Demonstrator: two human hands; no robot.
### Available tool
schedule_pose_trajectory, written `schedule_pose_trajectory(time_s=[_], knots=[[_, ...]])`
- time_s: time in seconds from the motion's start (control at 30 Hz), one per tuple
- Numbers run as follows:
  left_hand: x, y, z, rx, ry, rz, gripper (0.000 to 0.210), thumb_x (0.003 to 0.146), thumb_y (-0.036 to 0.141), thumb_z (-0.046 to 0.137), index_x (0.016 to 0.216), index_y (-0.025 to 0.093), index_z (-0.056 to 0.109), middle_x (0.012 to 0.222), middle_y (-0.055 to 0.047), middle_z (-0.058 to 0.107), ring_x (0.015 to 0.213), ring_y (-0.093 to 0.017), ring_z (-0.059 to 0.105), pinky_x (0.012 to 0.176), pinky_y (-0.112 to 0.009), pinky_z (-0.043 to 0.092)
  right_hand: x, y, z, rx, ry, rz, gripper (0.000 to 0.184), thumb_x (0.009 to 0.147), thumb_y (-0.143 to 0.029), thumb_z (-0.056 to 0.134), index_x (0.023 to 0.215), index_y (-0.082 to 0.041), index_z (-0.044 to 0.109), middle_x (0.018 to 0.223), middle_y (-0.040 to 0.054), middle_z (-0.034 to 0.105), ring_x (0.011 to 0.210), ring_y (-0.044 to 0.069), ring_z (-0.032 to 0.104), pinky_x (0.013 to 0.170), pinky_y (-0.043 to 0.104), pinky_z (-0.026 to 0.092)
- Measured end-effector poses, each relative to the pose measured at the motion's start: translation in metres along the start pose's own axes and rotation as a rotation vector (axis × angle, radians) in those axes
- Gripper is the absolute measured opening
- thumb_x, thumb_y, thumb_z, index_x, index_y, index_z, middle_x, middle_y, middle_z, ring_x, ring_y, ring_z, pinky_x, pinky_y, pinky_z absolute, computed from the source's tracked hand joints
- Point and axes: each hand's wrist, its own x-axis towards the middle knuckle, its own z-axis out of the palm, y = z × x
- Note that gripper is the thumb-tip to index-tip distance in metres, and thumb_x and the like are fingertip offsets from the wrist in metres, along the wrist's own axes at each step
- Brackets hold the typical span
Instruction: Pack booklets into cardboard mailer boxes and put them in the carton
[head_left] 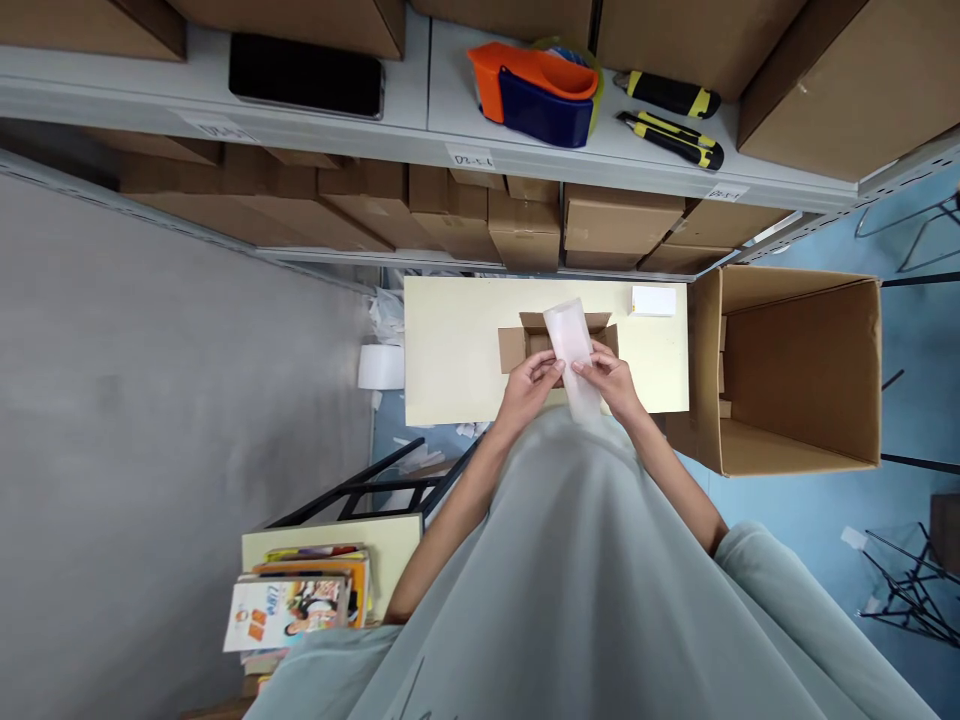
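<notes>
Between my two hands is a long, white, flat wrapped item [570, 340], perhaps a foam sleeve; what is inside it I cannot make out. My left hand [531, 385] pinches its left edge with thumb and fingers. On the other edge, my right hand [611, 382] grips it the same way. Just under the white sleeve stands a small cardboard box [513, 350] with its flaps spread, partly hidden by my hands. A small white box [653, 301] lies at the back right of the cream table [450, 350].
A large open carton [802, 370] stands right of the table. Above runs a shelf [442, 135] with a black phone [306, 77], a tape dispenser [544, 95] and two utility knives [671, 120]. A white roll [381, 367] is at the left; magazines [300, 610] are stacked lower left.
</notes>
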Motion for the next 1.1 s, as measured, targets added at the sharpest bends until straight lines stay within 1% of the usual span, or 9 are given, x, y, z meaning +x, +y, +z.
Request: schedule_pose_trajectory(time_s=[0.17,0.27,0.37,0.43,0.5,0.57,0.73,0.9,1.1], knots=[[0.007,-0.018,-0.008,0.052,0.081,0.008,0.060,0.086,0.069,0.085,0.115,0.018,0.073,0.113,-0.011,0.082,0.092,-0.023,0.079,0.084,-0.042,0.071,0.010,0.009,-0.002,-0.299,0.025,-0.113,0.044,0.083,-0.067,0.089,0.084,-0.024,0.084,0.145,0.0115,0.066,0.137,0.032,0.064,0.120,0.045,0.052],[0.014,-0.027,-0.019,0.134,0.162,0.051,0.067,0.087,0.068,0.084,0.131,0.019,0.068,0.120,-0.013,0.080,0.091,-0.022,0.078,0.084,-0.040,0.070,0.017,0.007,-0.005,-0.447,0.004,-0.196,0.034,0.091,-0.059,0.085,0.086,-0.024,0.085,0.137,0.0097,0.068,0.127,0.030,0.069,0.111,0.044,0.058],[0.020,-0.024,-0.033,0.284,0.268,0.192,0.087,0.090,0.064,0.084,0.160,0.024,0.051,0.145,-0.017,0.070,0.111,-0.025,0.078,0.094,-0.040,0.067,0.026,0.000,-0.011,-0.639,-0.061,-0.308,0.021,0.098,-0.045,0.080,0.092,-0.026,0.085,0.134,0.0086,0.070,0.121,0.030,0.069,0.106,0.046,0.059],[0.026,-0.016,-0.043,0.450,0.278,0.294,0.091,0.091,0.057,0.085,0.167,0.027,0.044,0.158,-0.019,0.061,0.132,-0.030,0.071,0.106,-0.044,0.063,0.035,-0.007,-0.016,-0.769,-0.126,-0.386,0.016,0.101,-0.038,0.076,0.096,-0.025,0.085,0.136,0.0102,0.071,0.121,0.032,0.068,0.105,0.049,0.058],[0.033,-0.007,-0.050,0.612,0.232,0.355,0.088,0.093,0.048,0.084,0.168,0.026,0.045,0.159,-0.017,0.062,0.142,-0.033,0.064,0.116,-0.048,0.058,0.043,-0.014,-0.021,-0.883,-0.205,-0.445,0.017,0.104,-0.033,0.071,0.100,-0.024,0.085,0.138,0.0127,0.071,0.122,0.034,0.067,0.106,0.051,0.056],[0.041,-0.002,-0.054,0.713,0.182,0.354,0.084,0.095,0.039,0.081,0.169,0.025,0.045,0.149,-0.015,0.069,0.135,-0.031,0.068,0.117,-0.048,0.056,0.052,-0.018,-0.023,-0.978,-0.285,-0.475,0.021,0.107,-0.030,0.066,0.101,-0.022,0.084,0.140,0.0146,0.071,0.122,0.035,0.066,0.106,0.053,0.055],[0.056,-0.006,-0.053,0.820,0.148,0.272,0.068,0.098,0.028,0.073,0.163,0.023,0.055,0.121,-0.009,0.079,0.103,-0.027,0.075,0.104,-0.043,0.060,0.071,-0.015,-0.020,-1.134,-0.428,-0.447,0.030,0.111,-0.024,0.054,0.105,-0.018,0.082,0.144,0.0173,0.069,0.122,0.036,0.062,0.109,0.053,0.050],[0.051,-0.015,-0.048,0.891,0.113,0.266,0.056,0.100,0.023,0.065,0.156,0.024,0.064,0.139,-0.013,0.076,0.121,-0.035,0.073,0.109,-0.046,0.057,0.084,0.007,-0.010,-1.165,-0.551,-0.314,0.035,0.110,-0.018,0.047,0.109,-0.018,0.083,0.138,0.0159,0.071,0.120,0.033,0.063,0.114,0.050,0.048],[0.059,-0.027,-0.050,1.058,0.080,0.167,0.052,0.100,0.016,0.058,0.150,0.021,0.071,0.135,-0.017,0.075,0.123,-0.040,0.069,0.107,-0.051,0.055,0.096,0.033,-0.005,-1.112,-0.601,-0.210,0.032,0.107,-0.018,0.051,0.115,-0.019,0.082,0.137,0.0118,0.074,0.125,0.032,0.066,0.118,0.045,0.048]])
